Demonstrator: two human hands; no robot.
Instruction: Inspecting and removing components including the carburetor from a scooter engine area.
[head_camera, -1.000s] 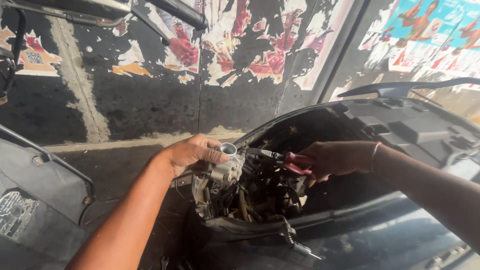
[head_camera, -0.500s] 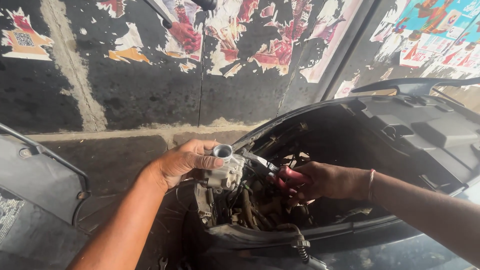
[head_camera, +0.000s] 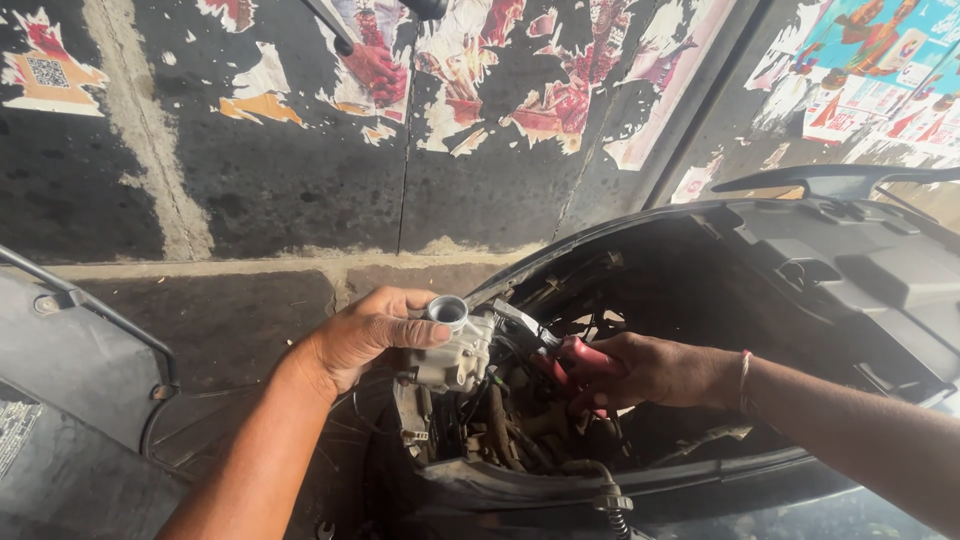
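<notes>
L hand (head_camera: 365, 335) clamped on metal carburettor (head_camera: 452, 350); R hand (head_camera: 650, 370) gripping red-handled pliers (head_camera: 560, 355). Steady body, keep jaws square w/ fitting.

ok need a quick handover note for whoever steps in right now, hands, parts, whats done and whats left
Left hand: gripping the silver metal engine part, lifted above the open scooter body.
Right hand: holding red-handled pliers, tip at the part's side.
Done: panels are off, engine bay exposed, part raised out of the bay.
Left: the part is not yet clear; hoses and cables sit just beneath it.
</notes>
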